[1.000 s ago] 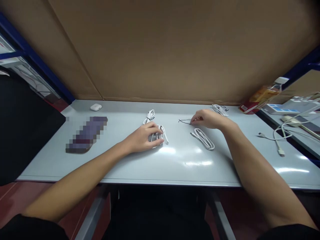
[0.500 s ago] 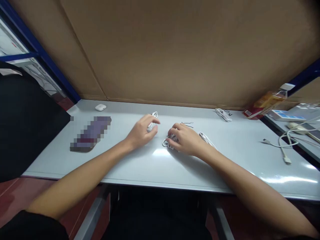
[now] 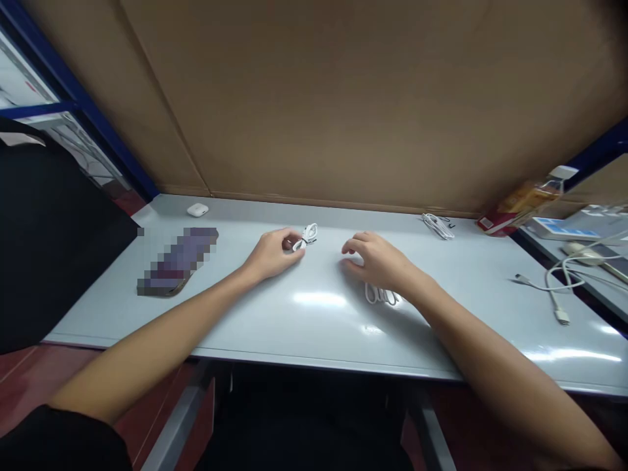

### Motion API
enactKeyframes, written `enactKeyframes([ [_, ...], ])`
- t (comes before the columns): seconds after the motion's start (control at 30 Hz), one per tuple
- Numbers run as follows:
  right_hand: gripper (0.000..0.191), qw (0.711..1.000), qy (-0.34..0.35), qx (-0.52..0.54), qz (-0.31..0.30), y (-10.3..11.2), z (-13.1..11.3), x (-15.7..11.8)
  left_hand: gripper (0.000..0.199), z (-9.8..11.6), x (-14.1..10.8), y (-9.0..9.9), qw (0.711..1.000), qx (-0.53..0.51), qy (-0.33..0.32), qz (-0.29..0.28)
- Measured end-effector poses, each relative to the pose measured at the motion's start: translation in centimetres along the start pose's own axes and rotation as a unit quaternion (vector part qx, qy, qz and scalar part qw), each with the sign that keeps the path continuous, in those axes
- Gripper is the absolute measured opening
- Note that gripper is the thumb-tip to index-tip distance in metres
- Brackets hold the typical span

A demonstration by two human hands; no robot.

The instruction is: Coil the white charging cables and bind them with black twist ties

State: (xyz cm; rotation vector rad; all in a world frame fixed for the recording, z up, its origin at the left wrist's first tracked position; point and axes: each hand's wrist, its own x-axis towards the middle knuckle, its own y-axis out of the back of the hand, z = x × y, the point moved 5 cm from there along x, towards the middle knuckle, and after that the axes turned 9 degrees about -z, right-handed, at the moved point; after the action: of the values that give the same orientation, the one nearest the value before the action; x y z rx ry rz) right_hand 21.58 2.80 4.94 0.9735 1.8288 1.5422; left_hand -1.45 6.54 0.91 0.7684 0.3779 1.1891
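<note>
1. At the fingertips of the left hand (image 3: 273,256), in the head view, a tied white cable (image 3: 311,232) is seen on the table (image 3: 275,320).
2. Its near end is set between the thumb and fingers, which are curled with a small space left. Whether it is gripped tight is not clear.
3. Its long way is pointed from those fingertips toward the far right. It is much nearer to the left hand than to the right hand (image 3: 380,261).
4. The right hand's thumb and fingers are bent and spread apart, and nothing is seen between them. From there, the tied white cable is found to the left and a bit farther off.
5. Below the right hand, a looped white cable (image 3: 377,294) is partly hidden by it.
6. Far past the right hand, another white cable (image 3: 436,226) is seen, with a bottle (image 3: 520,203) to its right.
</note>
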Motion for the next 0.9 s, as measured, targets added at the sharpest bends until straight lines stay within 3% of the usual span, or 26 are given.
enactKeyframes([
  [0.13,0.022,0.992,0.092,-0.029,0.081,-1.5,-1.3,0.8,0.038,1.1,-0.7,-1.1,0.994,-0.095,0.024,-0.047],
  [0.27,0.016,0.987,0.11,-0.076,0.092,-2.6,-1.4,1.6,0.044,1.6,-1.3,-2.5,0.966,-0.224,0.069,-0.111],
  [0.4,0.022,0.981,0.123,-0.104,0.105,-2.8,-1.2,2.0,0.056,1.4,-1.5,-2.9,0.941,-0.297,0.088,-0.135],
  [0.67,0.029,0.965,0.153,-0.161,0.14,-2.6,-2.0,1.4,0.074,1.2,-1.7,-2.6,0.939,-0.278,0.085,-0.184],
  [0.77,0.03,0.968,0.141,-0.146,0.147,-2.2,-2.3,1.2,0.065,1.7,-1.7,-2.5,0.947,-0.248,0.056,-0.198],
  [0.9,0.032,0.978,0.096,-0.099,0.154,-1.7,-2.8,0.9,0.047,2.0,-1.6,-2.5,0.959,-0.228,0.033,-0.162],
])
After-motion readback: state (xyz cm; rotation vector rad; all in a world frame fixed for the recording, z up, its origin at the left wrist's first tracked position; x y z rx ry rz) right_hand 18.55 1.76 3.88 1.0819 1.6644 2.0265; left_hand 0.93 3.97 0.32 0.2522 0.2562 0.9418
